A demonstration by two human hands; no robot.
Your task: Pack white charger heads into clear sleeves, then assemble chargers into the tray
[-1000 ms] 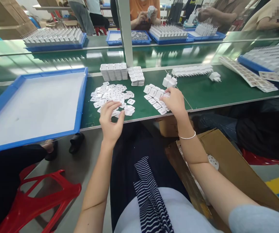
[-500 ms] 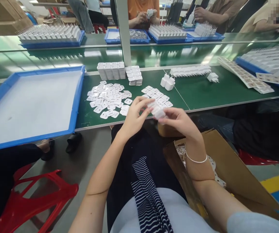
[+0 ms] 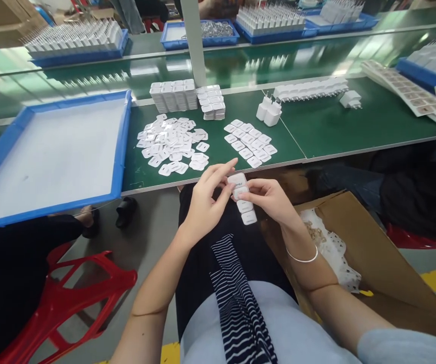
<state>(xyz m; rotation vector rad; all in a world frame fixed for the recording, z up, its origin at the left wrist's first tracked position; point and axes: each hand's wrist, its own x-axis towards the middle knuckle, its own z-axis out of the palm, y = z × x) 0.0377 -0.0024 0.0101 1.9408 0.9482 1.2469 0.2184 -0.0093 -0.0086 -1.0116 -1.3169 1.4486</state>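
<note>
Just off the table's front edge, I hold a short row of several white rounded-square pieces (image 3: 245,206) with small grey print on their faces. My left hand (image 3: 210,198) pinches the upper end between thumb and fingers, its index finger stretched out above. From the other side, the thumb and fingers of my right hand (image 3: 269,198) grip the row near its middle. Whether the pieces are joined, and how deep they are, I cannot tell. Close beyond my hands, flat white square pieces (image 3: 248,140) lie in neat slanting rows on the green table (image 3: 218,167).
Left of the rows is a loose heap of white pieces (image 3: 172,141), with stacks (image 3: 174,96) behind. Two white plug adapters (image 3: 269,111) stand beside a long adapter row (image 3: 310,89). A blue-rimmed tray (image 3: 117,146) is left; an open carton (image 3: 369,253) sits below right.
The held row has tilted so its printed faces show, hanging lower towards me. Both hands have come slightly down, and the right fingers now grip mid-row. The head view has tipped down.
</note>
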